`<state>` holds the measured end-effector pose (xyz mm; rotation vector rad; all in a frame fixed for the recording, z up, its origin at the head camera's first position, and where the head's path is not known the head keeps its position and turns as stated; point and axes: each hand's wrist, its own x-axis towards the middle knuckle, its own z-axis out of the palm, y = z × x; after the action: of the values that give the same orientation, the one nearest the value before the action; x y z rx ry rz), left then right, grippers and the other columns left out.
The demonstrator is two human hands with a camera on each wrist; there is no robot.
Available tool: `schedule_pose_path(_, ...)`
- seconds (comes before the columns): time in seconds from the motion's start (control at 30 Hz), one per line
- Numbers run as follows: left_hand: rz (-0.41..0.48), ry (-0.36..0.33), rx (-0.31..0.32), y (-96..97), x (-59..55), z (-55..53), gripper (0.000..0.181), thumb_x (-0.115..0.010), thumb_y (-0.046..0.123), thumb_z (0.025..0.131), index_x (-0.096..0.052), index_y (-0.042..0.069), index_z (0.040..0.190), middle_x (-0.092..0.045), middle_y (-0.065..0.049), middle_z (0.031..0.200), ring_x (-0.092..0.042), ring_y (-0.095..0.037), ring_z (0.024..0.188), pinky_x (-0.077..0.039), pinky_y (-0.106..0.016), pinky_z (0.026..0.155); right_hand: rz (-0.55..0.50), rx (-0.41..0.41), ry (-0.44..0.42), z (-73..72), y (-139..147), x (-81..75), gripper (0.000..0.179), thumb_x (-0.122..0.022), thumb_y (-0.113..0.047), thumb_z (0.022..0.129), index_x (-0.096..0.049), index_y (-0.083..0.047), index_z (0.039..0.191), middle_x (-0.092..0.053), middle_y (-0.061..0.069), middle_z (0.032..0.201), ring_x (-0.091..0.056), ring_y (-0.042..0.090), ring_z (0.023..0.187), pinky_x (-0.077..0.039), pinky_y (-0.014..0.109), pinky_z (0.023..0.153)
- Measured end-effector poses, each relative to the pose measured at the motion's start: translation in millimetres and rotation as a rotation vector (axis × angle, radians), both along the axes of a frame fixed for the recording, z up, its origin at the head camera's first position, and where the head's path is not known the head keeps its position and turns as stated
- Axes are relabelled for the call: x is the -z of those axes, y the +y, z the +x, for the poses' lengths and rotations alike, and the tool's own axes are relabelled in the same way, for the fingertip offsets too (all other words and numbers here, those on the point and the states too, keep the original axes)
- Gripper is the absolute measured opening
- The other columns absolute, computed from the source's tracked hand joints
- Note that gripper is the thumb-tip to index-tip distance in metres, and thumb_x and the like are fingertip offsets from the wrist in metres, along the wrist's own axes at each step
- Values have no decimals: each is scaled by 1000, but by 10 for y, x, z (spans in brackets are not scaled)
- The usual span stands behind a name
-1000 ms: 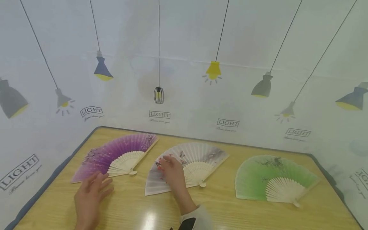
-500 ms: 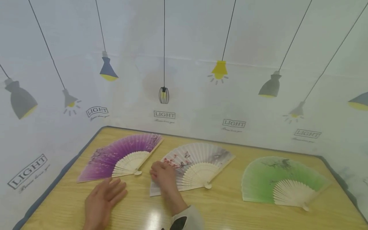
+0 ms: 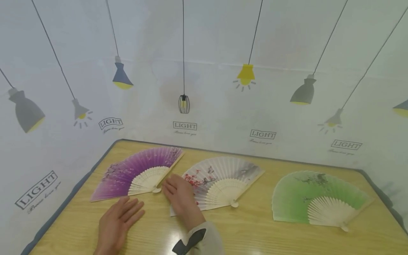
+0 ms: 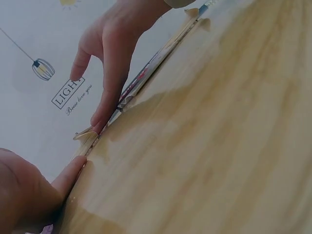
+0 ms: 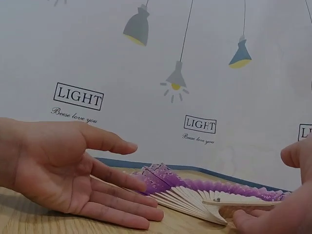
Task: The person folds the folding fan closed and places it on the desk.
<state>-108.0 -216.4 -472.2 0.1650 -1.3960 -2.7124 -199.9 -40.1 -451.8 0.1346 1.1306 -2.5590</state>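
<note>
A spread purple folding fan (image 3: 137,171) with pale ribs lies at the left of the wooden table. My left hand (image 3: 118,223) rests on the table just in front of its lower edge. In the right wrist view the left hand's fingers (image 5: 122,209) are extended, palm sideways. My right hand (image 3: 181,198) is beside the purple fan's pivot end (image 3: 156,190), its fingertips close to it; contact there is hard to judge. That hand and wrist cover part of a white folding fan (image 3: 223,173) with red blossoms. In the left wrist view the right fingers (image 4: 114,83) reach down, fairly straight.
Farther right lies a spread green folding fan (image 3: 293,198). A white backdrop (image 3: 216,99) printed with hanging lamps stands behind the table (image 3: 255,233) and along its sides.
My right hand has moved left from over the white fan to the purple fan's pivot end. The left hand has shifted slightly right. The camera view has turned a little; the fans lie as before.
</note>
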Motion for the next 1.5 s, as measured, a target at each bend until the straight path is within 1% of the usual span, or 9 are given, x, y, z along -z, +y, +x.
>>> schedule_pose_path(0.17, -9, 30, 6, -15, 6, -13, 26, -40, 20, 105, -44, -1, 119, -65, -17, 111, -62, -30, 106, -51, -48, 92, 27, -53, 40, -100, -68, -25, 50, -40, -9, 101, -24, 19, 140, -28, 41, 141, -30, 48, 131, -29, 48, 111)
schedule_pose_path(0.27, 1, 42, 8, -14, 11, -20, 25, -40, 19, 105, -44, -2, 119, -65, -17, 110, -62, -31, 106, -50, -48, 92, 55, -61, 29, -149, -116, -36, 52, -44, -10, 100, -25, 19, 140, -30, 40, 140, -32, 48, 131, -30, 49, 111)
schedule_pose_path(0.57, -73, -29, 6, 13, -4, -46, 41, -40, 26, 105, -29, -4, 130, -65, -13, 112, -61, -28, 108, -49, -46, 95, 33, -24, -88, -259, -154, -5, 52, -46, -9, 99, -27, 20, 138, -34, 40, 138, -36, 48, 128, -36, 50, 107)
schedule_pose_path(0.8, -106, -62, 12, 28, -21, -20, 49, -39, 30, 105, -25, -5, 134, -64, -11, 114, -60, -26, 110, -48, -45, 96, 71, -16, -92, -242, -152, -13, 44, -45, 0, 96, -35, 19, 134, -47, 38, 127, -47, 45, 120, -42, 51, 103)
schedule_pose_path(0.93, -98, -60, 13, 25, -18, -11, 47, -39, 31, 104, -27, -5, 133, -64, -12, 114, -60, -26, 110, -48, -45, 96, 139, -9, -76, -231, -159, -8, 44, -50, 0, 95, -39, 14, 135, -58, 29, 116, -58, 34, 106, -49, 45, 95)
schedule_pose_path(1.07, -39, 10, 34, 13, 13, -6, 33, -39, 24, 105, -41, -2, 126, -64, -15, 114, -60, -29, 110, -48, -47, 96, 236, 45, -76, -208, -179, -10, 38, -59, -2, 92, -50, 10, 127, -64, 15, 94, -62, 20, 83, -56, 33, 79)
schedule_pose_path(1.2, 4, 61, 50, 6, 42, -5, 25, -38, 17, 105, -53, 2, 118, -64, -17, 113, -61, -30, 109, -48, -47, 95, 296, 125, -78, -180, -211, -10, 29, -62, 1, 89, -55, 11, 116, -60, 11, 85, -59, 17, 75, -57, 27, 71)
schedule_pose_path(1.4, -45, -36, 4, 44, 8, -18, 24, -41, 20, 105, -48, 2, 118, -67, -11, 109, -62, -23, 107, -49, -42, 95, 263, 187, -51, -156, -209, -13, 24, -59, 7, 87, -56, 13, 111, -60, 14, 88, -60, 20, 77, -59, 32, 73)
schedule_pose_path(1.5, -65, -53, 7, 85, -21, -31, 26, -41, 20, 105, -42, 1, 122, -67, -9, 109, -62, -22, 106, -49, -41, 96, 263, 214, -46, -154, -143, -22, 26, -59, 7, 87, -55, 12, 112, -59, 15, 92, -61, 20, 78, -59, 32, 72)
